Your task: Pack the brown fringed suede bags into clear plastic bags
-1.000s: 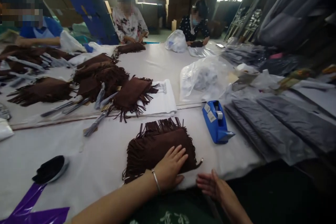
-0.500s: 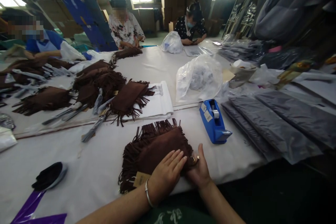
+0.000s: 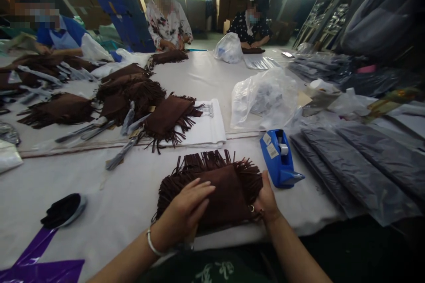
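Brown suede fringed bag (image 3: 229, 190) lies lower centre on the white surface (image 3: 116, 199); left hand (image 3: 182, 212) presses flat, fingers spread, steadying it, while right hand (image 3: 265, 196) grips its right edge.

So the fringed bag (image 3: 229, 185) is a deep chocolate brown, same as the pile of bags (image 3: 133, 93) further up the white table (image 3: 133, 194). Tape dispenser (image 3: 279, 159) is bright blue with white labels. The flat packets (image 3: 358, 163) on the right are dark grey, and there's a purple strip (image 3: 36, 261) in the near corner. One person's blouse (image 3: 169, 26) is white with a dark floral print.
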Available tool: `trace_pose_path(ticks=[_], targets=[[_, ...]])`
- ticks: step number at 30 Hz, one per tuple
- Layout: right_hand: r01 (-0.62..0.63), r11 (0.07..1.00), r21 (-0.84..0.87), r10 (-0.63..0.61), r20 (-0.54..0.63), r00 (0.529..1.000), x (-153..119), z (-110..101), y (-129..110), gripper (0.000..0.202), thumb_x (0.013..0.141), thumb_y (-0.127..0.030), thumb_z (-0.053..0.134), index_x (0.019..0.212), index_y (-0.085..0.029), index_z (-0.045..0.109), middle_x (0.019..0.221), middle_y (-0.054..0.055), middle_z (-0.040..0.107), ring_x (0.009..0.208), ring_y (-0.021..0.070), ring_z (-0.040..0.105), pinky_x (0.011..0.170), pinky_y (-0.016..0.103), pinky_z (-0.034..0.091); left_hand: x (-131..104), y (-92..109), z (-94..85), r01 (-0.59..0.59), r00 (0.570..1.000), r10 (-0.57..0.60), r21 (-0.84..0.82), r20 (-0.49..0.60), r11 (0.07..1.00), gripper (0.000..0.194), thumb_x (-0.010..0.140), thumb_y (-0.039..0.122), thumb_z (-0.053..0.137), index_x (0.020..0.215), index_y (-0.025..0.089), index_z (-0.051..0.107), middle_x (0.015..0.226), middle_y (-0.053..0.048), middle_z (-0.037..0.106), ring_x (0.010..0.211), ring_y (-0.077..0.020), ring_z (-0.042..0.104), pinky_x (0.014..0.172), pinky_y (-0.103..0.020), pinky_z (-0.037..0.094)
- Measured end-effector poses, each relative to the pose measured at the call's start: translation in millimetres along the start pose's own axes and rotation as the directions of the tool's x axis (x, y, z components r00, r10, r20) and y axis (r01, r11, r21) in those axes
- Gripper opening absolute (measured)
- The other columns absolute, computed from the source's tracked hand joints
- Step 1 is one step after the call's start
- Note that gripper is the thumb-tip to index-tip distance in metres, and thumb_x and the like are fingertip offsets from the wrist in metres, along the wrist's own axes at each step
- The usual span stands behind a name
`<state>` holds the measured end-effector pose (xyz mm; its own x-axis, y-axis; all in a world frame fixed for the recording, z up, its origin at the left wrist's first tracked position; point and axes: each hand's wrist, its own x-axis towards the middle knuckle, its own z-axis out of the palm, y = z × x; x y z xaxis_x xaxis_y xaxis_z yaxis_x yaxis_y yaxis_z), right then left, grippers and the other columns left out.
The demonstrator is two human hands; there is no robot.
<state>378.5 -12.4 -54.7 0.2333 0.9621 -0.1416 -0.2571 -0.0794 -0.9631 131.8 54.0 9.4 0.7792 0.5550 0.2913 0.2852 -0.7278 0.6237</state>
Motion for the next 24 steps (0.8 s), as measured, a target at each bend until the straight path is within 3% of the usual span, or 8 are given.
trace_pose_path(ticks=[3,8,10,13,15,18,20,24], targets=[[0.139,0.899,-0.415,-0.081,0.154,0.985,0.7,17.0,1.2,0.060,0.090,-0.059,0.031,0.138,-0.024,0.037,0.143,0.003,0.040,0.136,0.0246,0.025,0.114,0.049,0.016,-28.9,-30.9,-25.7,0.303,0.937,-0.297,0.006,-0.187,0.953,0.034,0.091,0.031,0.046,0.124,0.024,0.054,0.125,-0.002,0.058,0.123,-0.0204,0.047,0.110,-0.039,0.034],[0.445,0.384,-0.809,-0.102,0.442,0.891,-3.2,51.6,16.6,0.066,0.088,-0.043,0.048,0.145,-0.024,0.020,0.151,0.005,0.023,0.139,0.0243,0.015,0.114,0.051,0.016,-77.5,-74.9,-34.1,0.654,0.673,-0.698,-0.244,-0.245,0.716,0.039,0.086,0.047,0.047,0.112,0.022,0.062,0.112,-0.003,0.066,0.110,-0.0230,0.058,0.105,-0.039,0.039],[0.496,0.349,-0.795,-0.080,0.502,0.861,-9.0,56.0,13.7,0.064,0.090,-0.041,0.046,0.145,-0.023,0.019,0.152,0.006,0.019,0.140,0.0248,0.013,0.113,0.051,0.018,-86.8,-86.8,-33.5,0.704,0.552,-0.791,-0.362,-0.264,0.611,0.044,0.082,0.051,0.050,0.112,0.020,0.061,0.104,-0.004,0.068,0.104,-0.0241,0.060,0.102,-0.041,0.041],[0.532,0.528,-0.662,-0.050,0.601,0.798,-23.4,45.4,-0.9,0.050,0.091,-0.038,0.045,0.139,-0.027,0.035,0.152,0.005,0.019,0.138,0.0258,0.018,0.113,0.049,0.021,-89.4,-98.6,-37.5,0.688,0.425,-0.872,-0.539,-0.243,0.486,0.054,0.078,0.053,0.055,0.118,0.017,0.056,0.101,-0.007,0.067,0.099,-0.0252,0.062,0.099,-0.044,0.043],[0.408,0.715,-0.568,-0.138,0.457,0.879,-30.2,25.3,-10.4,0.042,0.092,-0.038,0.043,0.132,-0.026,0.046,0.148,0.006,0.030,0.135,0.0256,0.028,0.112,0.047,0.024,-86.8,-102.9,-44.4,0.637,0.392,-0.908,-0.668,-0.149,0.384,0.059,0.075,0.052,0.059,0.120,0.013,0.053,0.102,-0.011,0.067,0.098,-0.0252,0.063,0.095,-0.042,0.047],[0.032,0.968,-0.247,-0.053,-0.077,0.996,-21.9,-16.6,-16.7,0.043,0.092,-0.046,0.038,0.120,-0.020,0.057,0.129,0.011,0.055,0.123,0.0264,0.047,0.109,0.049,0.030,-81.3,-106.5,-56.3,0.580,0.392,-0.913,-0.801,0.114,0.149,0.058,0.075,0.051,0.063,0.115,0.010,0.054,0.105,-0.015,0.066,0.096,-0.0242,0.064,0.090,-0.037,0.050],[-0.269,0.963,-0.005,0.266,-0.142,0.954,-2.7,-41.1,-17.0,0.048,0.090,-0.052,0.038,0.115,-0.016,0.059,0.119,0.015,0.062,0.116,0.0277,0.054,0.107,0.048,0.035,-76.5,-110.4,-61.6,0.587,0.414,-0.857,-0.809,0.307,-0.006,0.053,0.077,0.050,0.063,0.112,0.010,0.057,0.108,-0.015,0.066,0.095,-0.0224,0.065,0.088,-0.034,0.050],[-0.668,0.742,0.061,0.646,0.201,0.736,49.2,-52.4,-18.7,0.051,0.088,-0.053,0.043,0.112,-0.012,0.059,0.118,0.019,0.061,0.112,0.0268,0.057,0.104,0.043,0.040,-57.5,-131.6,-64.2,0.653,0.451,-0.676,-0.732,0.583,-0.195,0.047,0.083,0.053,0.056,0.105,0.011,0.061,0.100,-0.010,0.069,0.085,-0.0180,0.066,0.077,-0.029,0.052]])
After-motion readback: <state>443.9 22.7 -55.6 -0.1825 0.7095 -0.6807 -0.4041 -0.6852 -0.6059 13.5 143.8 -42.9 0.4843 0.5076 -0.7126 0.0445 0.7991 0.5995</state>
